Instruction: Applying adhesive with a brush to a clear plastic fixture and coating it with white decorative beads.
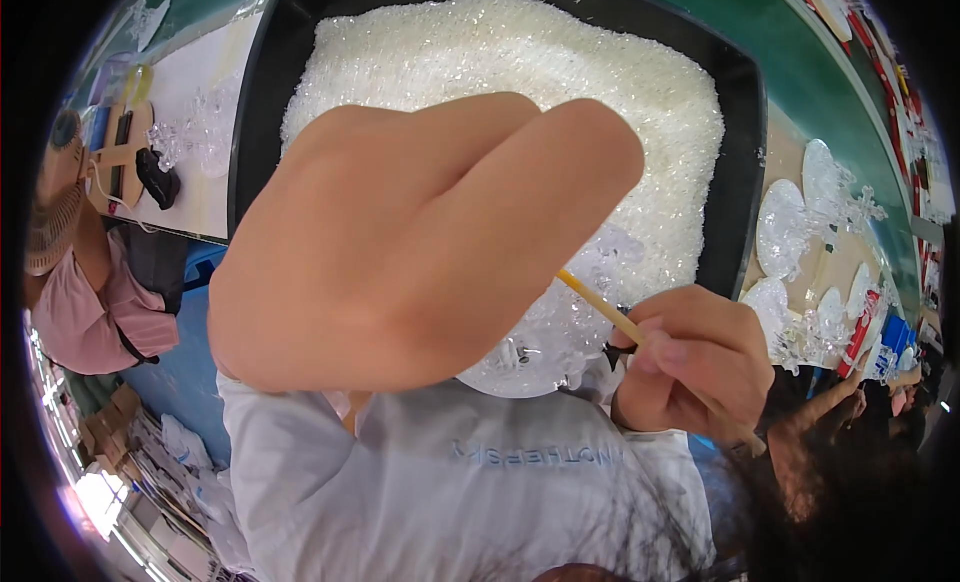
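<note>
My left hand (400, 242) looms close to the camera, its back and bent knuckles filling the middle of the view. Its fingers are curled, and the tips are hidden, so anything in them does not show. In my right hand (700, 367) a thin yellow stick (605, 307) is pinched between thumb and fingers. The stick's far end passes out of sight behind the left hand. Below it lies a clear, glossy plastic piece (525, 357) with a rounded edge, partly covered by the left hand. Sparkling white granules (520, 52) are heaped in a black tray (740, 112).
Clear disc-shaped pieces (783, 227) lie on the table to the right, near a red object (860, 332) and a blue one (895, 344). More clear pieces (205, 132) sit at left beside a black item (157, 177). People in pink (100, 312) and at lower right are nearby.
</note>
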Demonstrator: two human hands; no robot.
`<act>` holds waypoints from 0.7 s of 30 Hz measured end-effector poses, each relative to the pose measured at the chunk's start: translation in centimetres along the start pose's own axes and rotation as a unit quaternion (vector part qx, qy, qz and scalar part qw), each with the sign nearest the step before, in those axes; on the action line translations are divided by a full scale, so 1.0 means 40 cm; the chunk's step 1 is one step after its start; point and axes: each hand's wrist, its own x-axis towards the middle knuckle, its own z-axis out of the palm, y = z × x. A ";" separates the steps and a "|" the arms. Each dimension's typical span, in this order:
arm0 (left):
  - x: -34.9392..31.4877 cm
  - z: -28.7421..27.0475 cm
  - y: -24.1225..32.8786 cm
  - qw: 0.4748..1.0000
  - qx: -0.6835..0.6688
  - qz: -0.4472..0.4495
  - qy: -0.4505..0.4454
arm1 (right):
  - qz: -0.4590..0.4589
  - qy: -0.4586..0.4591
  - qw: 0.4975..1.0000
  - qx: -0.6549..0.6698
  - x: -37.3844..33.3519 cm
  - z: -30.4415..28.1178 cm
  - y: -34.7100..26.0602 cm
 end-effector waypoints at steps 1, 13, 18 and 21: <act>-0.002 -0.001 -0.001 1.000 0.000 -0.003 0.000 | 0.001 -0.002 1.000 0.003 -0.001 0.001 0.002; -0.001 0.007 -0.009 1.000 0.019 -0.004 -0.008 | 0.011 0.040 0.999 0.004 -0.001 0.019 -0.003; -0.003 0.017 -0.012 1.000 0.024 -0.015 0.003 | 0.021 0.017 1.000 0.003 -0.004 0.015 -0.002; -0.003 0.018 -0.006 0.999 0.034 -0.027 0.012 | 0.035 0.019 0.999 -0.004 0.002 0.021 0.000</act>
